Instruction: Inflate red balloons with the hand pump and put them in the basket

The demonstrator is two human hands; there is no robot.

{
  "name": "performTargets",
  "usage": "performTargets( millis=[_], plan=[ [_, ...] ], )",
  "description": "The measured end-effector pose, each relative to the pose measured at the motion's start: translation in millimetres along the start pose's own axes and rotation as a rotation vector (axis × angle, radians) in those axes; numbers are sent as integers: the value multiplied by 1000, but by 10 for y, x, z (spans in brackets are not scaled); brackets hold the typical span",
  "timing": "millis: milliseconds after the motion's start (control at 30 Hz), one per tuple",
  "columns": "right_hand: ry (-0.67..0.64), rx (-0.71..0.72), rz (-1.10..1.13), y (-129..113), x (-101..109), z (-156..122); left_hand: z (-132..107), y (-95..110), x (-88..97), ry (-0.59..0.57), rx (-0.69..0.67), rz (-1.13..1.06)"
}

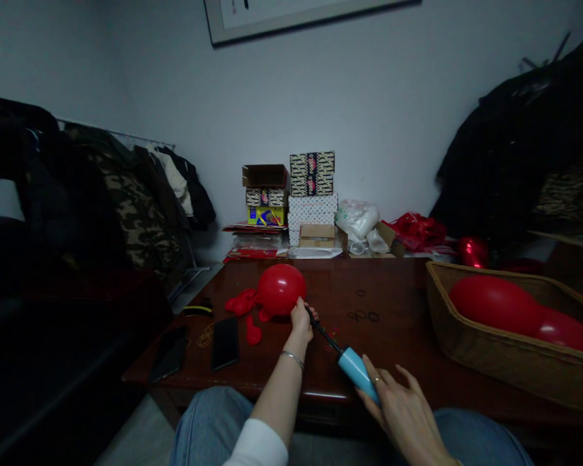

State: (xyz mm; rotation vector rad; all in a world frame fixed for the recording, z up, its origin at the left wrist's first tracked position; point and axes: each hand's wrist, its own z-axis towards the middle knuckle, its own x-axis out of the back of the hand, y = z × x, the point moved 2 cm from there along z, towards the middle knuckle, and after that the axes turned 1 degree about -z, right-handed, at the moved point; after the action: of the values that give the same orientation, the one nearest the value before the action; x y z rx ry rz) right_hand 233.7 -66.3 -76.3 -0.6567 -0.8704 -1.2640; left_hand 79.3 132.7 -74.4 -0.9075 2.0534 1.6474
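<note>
A partly inflated red balloon (281, 289) sits over the dark wooden table. My left hand (302, 318) is closed around its neck, where the black tip of a hand balloon pump meets it. The pump's light blue barrel (358, 373) slants down toward me, and my right hand (401, 404) grips it with some fingers lifted off. Just left of the inflated balloon lie limp red balloons (241, 302), and another limp balloon (253, 331) is nearer me. The balloon's mouth is hidden by my left fingers.
A wicker basket (505, 343) with inflated red balloons stands at the right. Dark rings (364, 316) and tan rubber bands (205, 335) lie on the table (398, 285), with a black phone-like slab (225, 343) at the left. Stacked boxes (312, 217) stand along the back.
</note>
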Motion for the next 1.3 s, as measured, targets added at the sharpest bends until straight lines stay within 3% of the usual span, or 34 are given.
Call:
performTargets(
  millis=[300,467,667,1033,1300],
  plan=[
    [-107,-40,-66,-265,-12,528,-96,-136,-9,9,30,41],
    [-98,-51,-63,-334,-58,614,-38,-100,6,-8,14,42],
    [-60,-39,-33,-293,-48,457,-38,-59,8,-21,16,49],
    [33,21,55,39,73,-173,76,122,22,-15,-17,39],
    [34,-1,53,3,33,-146,-8,128,31,14,-11,33]
  ],
)
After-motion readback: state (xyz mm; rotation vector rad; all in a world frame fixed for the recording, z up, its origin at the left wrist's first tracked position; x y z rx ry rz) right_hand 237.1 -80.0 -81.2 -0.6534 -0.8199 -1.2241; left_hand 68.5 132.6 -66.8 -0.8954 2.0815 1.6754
